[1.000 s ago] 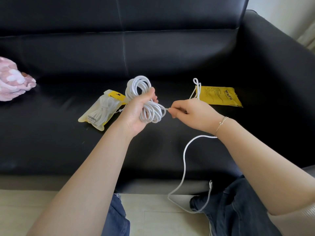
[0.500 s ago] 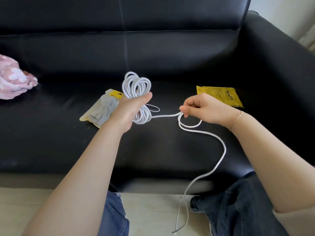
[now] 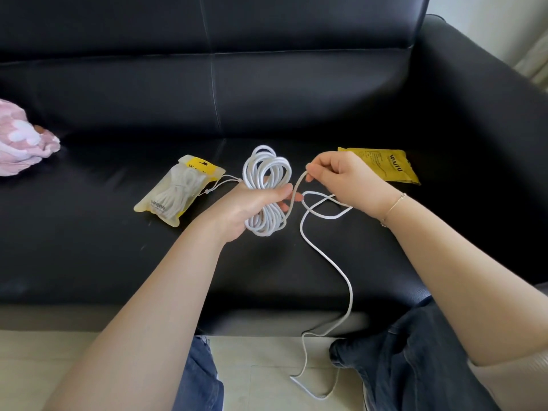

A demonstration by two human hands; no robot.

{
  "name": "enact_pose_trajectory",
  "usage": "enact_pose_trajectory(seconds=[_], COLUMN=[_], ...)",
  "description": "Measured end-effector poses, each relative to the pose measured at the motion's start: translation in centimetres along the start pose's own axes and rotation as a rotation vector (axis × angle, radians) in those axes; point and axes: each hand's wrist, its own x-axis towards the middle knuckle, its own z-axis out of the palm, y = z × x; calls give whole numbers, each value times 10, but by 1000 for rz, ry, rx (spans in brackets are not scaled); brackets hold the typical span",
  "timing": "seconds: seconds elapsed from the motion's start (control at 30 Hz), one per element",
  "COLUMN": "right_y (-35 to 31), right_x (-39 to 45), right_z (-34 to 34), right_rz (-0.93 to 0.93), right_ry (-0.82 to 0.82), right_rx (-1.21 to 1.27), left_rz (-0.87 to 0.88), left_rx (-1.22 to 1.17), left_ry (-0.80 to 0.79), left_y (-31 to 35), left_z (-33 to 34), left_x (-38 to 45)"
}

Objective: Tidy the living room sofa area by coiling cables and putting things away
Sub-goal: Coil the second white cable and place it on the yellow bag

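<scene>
A person's left hand [image 3: 252, 203] clamps a bundle of coiled white cable [image 3: 267, 188] at its waist, thumb and fingers wrapped round the loops, above the seat of a black leather sofa [image 3: 296, 99]. The right hand [image 3: 344, 179] pinches the loose strand of that cable between curled fingertips just beside the bundle — from there the strand loops under the wrist, trails over the seat's front edge and ends on the pale floor between the person's knees. A bagged white cable [image 3: 178, 189] lies on the seat left of the hands; a flat yellow packet [image 3: 385, 166] lies right of them. A pink cloth [image 3: 20, 140] sits at the far left.
</scene>
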Motion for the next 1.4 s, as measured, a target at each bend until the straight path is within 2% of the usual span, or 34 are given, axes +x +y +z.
enact_pose_trajectory(seconds=[0.13,0.33,0.4,0.53,0.63,0.73,0.83,0.93,1.0,1.1,1.23,1.4], right_y=[0,11,12,2,-6,-4,4,9,11,13,9,0], right_x=[-1,1,0,-6,-8,-4,2,4,4,5,4,-1], right_z=[0,-11,-13,-8,0,6,2,-7,-13,-15,-2,17], right_rz=[-24,39,-1,-166,-262,-245,-102,13,26,31,-7,-69], right_ry=[-4,37,55,81,124,164,162,95,76,112,171,6], right_rx=[14,-98,-103,47,56,8,-37,-16,-20,45,-80,-261], left_rz=[6,37,24,-24,-44,-43,-37,-105,-130,-108,-128,-117], left_rx=[0,-168,-224,-156,-81,-114,-393,-780,-918,-817,-776,-645], left_ry=[1,-14,3,31,14,-29,-31,91,169,201,159,96], left_y=[-2,0,3,4,3,2,0,0,2,4,6,6], left_z=[2,-4,-3,1,4,5,-1,-9,-14,-19,-13,0], left_x=[2,1,-1,-3,-3,-3,2,6,5,2,-5,-6])
